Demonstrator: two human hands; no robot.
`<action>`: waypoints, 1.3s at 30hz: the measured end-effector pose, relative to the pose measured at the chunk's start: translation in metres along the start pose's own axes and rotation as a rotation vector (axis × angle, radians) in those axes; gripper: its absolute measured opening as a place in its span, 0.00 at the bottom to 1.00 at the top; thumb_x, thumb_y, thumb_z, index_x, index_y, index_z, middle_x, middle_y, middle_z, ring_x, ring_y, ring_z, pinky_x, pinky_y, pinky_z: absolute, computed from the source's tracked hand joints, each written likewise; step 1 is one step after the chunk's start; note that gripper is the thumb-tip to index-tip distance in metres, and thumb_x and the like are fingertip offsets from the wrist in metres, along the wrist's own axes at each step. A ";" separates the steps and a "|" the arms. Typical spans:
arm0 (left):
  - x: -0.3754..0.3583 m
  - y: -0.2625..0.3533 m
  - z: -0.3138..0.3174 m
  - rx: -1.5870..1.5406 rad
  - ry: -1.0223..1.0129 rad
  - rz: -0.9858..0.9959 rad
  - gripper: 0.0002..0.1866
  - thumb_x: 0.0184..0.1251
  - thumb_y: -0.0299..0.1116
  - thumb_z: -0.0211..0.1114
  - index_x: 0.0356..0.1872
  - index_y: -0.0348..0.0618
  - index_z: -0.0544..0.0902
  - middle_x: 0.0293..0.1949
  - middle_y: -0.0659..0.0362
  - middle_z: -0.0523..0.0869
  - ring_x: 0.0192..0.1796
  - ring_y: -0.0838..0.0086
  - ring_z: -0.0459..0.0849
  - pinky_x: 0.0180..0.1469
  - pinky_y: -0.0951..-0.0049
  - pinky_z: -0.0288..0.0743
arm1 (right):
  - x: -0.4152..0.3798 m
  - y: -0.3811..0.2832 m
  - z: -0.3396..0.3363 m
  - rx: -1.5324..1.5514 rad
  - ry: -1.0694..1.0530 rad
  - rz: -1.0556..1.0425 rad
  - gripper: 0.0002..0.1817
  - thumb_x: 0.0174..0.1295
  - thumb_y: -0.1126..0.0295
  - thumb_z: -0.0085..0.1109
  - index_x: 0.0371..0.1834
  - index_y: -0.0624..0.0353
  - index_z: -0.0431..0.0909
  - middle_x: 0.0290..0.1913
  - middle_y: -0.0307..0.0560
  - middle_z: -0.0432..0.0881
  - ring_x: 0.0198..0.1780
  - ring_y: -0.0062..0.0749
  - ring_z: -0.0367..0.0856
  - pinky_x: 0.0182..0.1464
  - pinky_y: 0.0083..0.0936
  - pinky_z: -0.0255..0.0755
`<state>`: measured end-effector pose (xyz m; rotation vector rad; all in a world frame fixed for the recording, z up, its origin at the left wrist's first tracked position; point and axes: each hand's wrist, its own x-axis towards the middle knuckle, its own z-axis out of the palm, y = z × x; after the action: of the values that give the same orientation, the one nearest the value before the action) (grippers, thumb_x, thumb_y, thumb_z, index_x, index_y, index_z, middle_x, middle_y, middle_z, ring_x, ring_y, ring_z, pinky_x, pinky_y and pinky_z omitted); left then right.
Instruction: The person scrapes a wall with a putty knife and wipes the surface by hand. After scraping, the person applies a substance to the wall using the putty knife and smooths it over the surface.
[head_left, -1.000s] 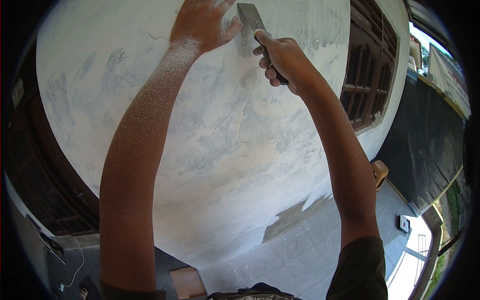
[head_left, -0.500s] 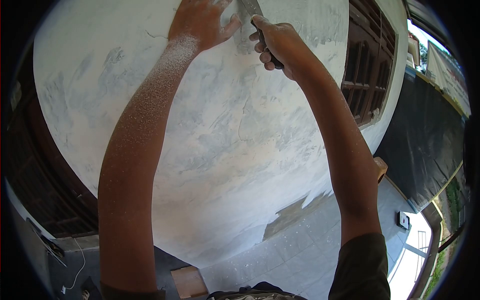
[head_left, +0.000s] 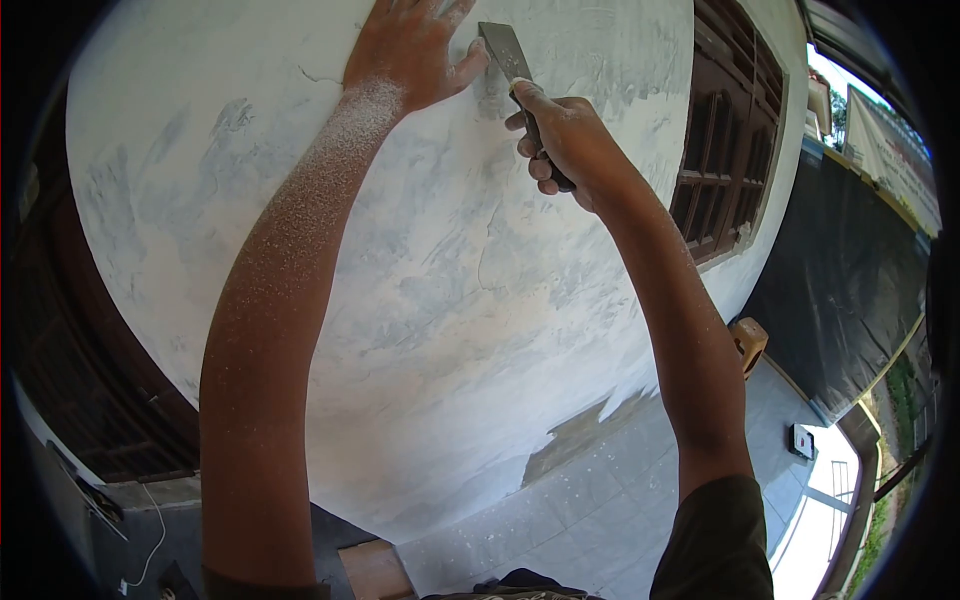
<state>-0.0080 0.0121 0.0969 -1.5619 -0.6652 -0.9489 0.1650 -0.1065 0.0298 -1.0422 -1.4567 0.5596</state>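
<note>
Metal scraper (head_left: 503, 48) with a flat blade is clamped by its dark handle in the right hand (head_left: 560, 135), fingers curled tight around it, blade pointing to eleven o'clock and lying against the wall (head_left: 450, 280). At nine o'clock from the blade, the left hand (head_left: 410, 50) is pressed flat on the wall, fingers spread, thumb just beside the blade. White dust coats the left forearm. Patchy grey-white plaster covers the wall. Dark wooden shutters (head_left: 725, 140) stand at three o'clock; grey floor tiles (head_left: 600, 500) lie at five o'clock.
</note>
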 end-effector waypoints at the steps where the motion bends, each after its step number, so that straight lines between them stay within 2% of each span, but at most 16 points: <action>1: 0.000 -0.001 -0.001 0.002 0.005 -0.004 0.38 0.76 0.58 0.52 0.77 0.40 0.68 0.82 0.46 0.60 0.86 0.59 0.51 0.87 0.52 0.37 | 0.006 -0.004 0.000 -0.004 -0.001 -0.006 0.29 0.79 0.52 0.51 0.43 0.78 0.77 0.24 0.46 0.74 0.17 0.26 0.72 0.19 0.25 0.70; 3: 0.000 0.000 -0.002 -0.037 -0.004 -0.007 0.39 0.75 0.58 0.53 0.77 0.39 0.68 0.82 0.46 0.61 0.86 0.58 0.51 0.87 0.52 0.38 | 0.022 -0.012 -0.001 0.025 0.035 -0.118 0.29 0.79 0.52 0.51 0.43 0.78 0.77 0.24 0.46 0.74 0.17 0.26 0.71 0.19 0.26 0.69; 6: 0.001 -0.003 0.005 -0.008 0.035 0.010 0.40 0.74 0.58 0.54 0.77 0.39 0.68 0.82 0.45 0.61 0.86 0.58 0.52 0.87 0.51 0.38 | 0.025 -0.013 0.001 0.027 0.054 -0.137 0.29 0.79 0.52 0.51 0.44 0.78 0.78 0.24 0.46 0.75 0.18 0.26 0.72 0.19 0.27 0.69; 12: 0.001 -0.001 0.005 0.058 0.013 0.009 0.40 0.77 0.61 0.49 0.79 0.42 0.65 0.83 0.46 0.57 0.86 0.58 0.49 0.87 0.50 0.35 | 0.006 -0.008 0.004 0.002 -0.003 -0.023 0.28 0.79 0.52 0.51 0.44 0.77 0.77 0.24 0.46 0.74 0.19 0.26 0.72 0.20 0.27 0.69; 14: 0.002 -0.002 0.007 0.093 0.035 0.010 0.40 0.77 0.61 0.49 0.80 0.43 0.65 0.84 0.46 0.56 0.86 0.58 0.48 0.87 0.50 0.35 | 0.022 -0.019 0.003 0.015 0.050 -0.106 0.31 0.79 0.48 0.51 0.49 0.75 0.79 0.23 0.39 0.72 0.18 0.19 0.68 0.20 0.20 0.63; 15: 0.001 -0.001 0.007 0.124 0.061 0.009 0.40 0.77 0.60 0.49 0.80 0.43 0.65 0.84 0.47 0.56 0.87 0.59 0.48 0.87 0.50 0.34 | 0.027 -0.022 0.001 0.047 0.029 -0.099 0.31 0.79 0.48 0.51 0.50 0.75 0.78 0.24 0.39 0.72 0.19 0.19 0.68 0.20 0.20 0.63; 21: 0.001 0.003 0.002 0.059 0.037 -0.029 0.40 0.77 0.61 0.50 0.80 0.44 0.65 0.84 0.46 0.56 0.87 0.58 0.48 0.86 0.49 0.35 | 0.001 -0.001 -0.001 -0.019 0.033 -0.014 0.30 0.79 0.47 0.52 0.48 0.72 0.79 0.23 0.38 0.72 0.18 0.18 0.67 0.19 0.21 0.62; 26: 0.003 0.001 0.004 0.049 0.027 -0.014 0.40 0.76 0.60 0.50 0.80 0.44 0.65 0.84 0.46 0.56 0.87 0.58 0.48 0.86 0.49 0.35 | 0.029 -0.016 -0.001 0.052 0.047 -0.106 0.30 0.78 0.47 0.52 0.48 0.73 0.79 0.23 0.38 0.72 0.17 0.19 0.67 0.19 0.21 0.63; 28: 0.002 0.000 0.008 0.044 0.057 -0.003 0.40 0.76 0.60 0.50 0.80 0.44 0.65 0.84 0.46 0.55 0.87 0.58 0.47 0.86 0.49 0.35 | 0.025 -0.012 -0.004 0.035 0.026 -0.120 0.28 0.79 0.52 0.51 0.41 0.74 0.77 0.24 0.46 0.75 0.19 0.26 0.72 0.20 0.27 0.69; 32: 0.001 0.001 0.008 0.069 0.035 -0.015 0.41 0.77 0.62 0.48 0.80 0.44 0.64 0.84 0.47 0.54 0.87 0.58 0.46 0.86 0.50 0.33 | 0.008 0.000 -0.004 0.036 0.002 -0.050 0.27 0.79 0.52 0.52 0.40 0.73 0.76 0.24 0.45 0.74 0.19 0.26 0.72 0.20 0.26 0.69; 34: 0.004 -0.002 0.010 0.084 0.060 -0.005 0.41 0.77 0.62 0.48 0.81 0.44 0.64 0.85 0.47 0.53 0.87 0.58 0.46 0.86 0.50 0.32 | 0.022 -0.009 -0.004 0.040 0.015 -0.062 0.28 0.79 0.52 0.52 0.41 0.74 0.77 0.24 0.45 0.73 0.19 0.26 0.71 0.20 0.26 0.68; 36: 0.003 -0.001 0.007 0.129 0.011 0.005 0.41 0.76 0.63 0.47 0.81 0.45 0.63 0.85 0.47 0.53 0.87 0.58 0.45 0.86 0.49 0.33 | 0.031 -0.018 -0.005 0.019 0.033 -0.110 0.31 0.78 0.47 0.53 0.49 0.74 0.79 0.23 0.38 0.71 0.17 0.17 0.66 0.19 0.20 0.62; 38: 0.004 0.001 0.005 0.108 -0.002 -0.008 0.42 0.76 0.63 0.47 0.81 0.45 0.62 0.85 0.46 0.53 0.87 0.58 0.45 0.86 0.49 0.33 | 0.025 -0.013 -0.005 0.024 0.048 -0.134 0.31 0.78 0.46 0.53 0.49 0.74 0.79 0.22 0.37 0.71 0.17 0.17 0.66 0.19 0.20 0.62; 39: 0.003 0.001 0.004 0.089 -0.017 -0.022 0.42 0.76 0.63 0.47 0.81 0.45 0.62 0.85 0.46 0.53 0.87 0.58 0.45 0.86 0.48 0.33 | 0.020 -0.009 -0.006 0.026 0.040 -0.101 0.29 0.78 0.50 0.52 0.45 0.74 0.77 0.23 0.41 0.72 0.18 0.21 0.68 0.19 0.23 0.64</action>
<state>-0.0045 0.0157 0.0991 -1.4881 -0.7283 -0.9119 0.1700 -0.0949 0.0486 -0.9482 -1.4547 0.4817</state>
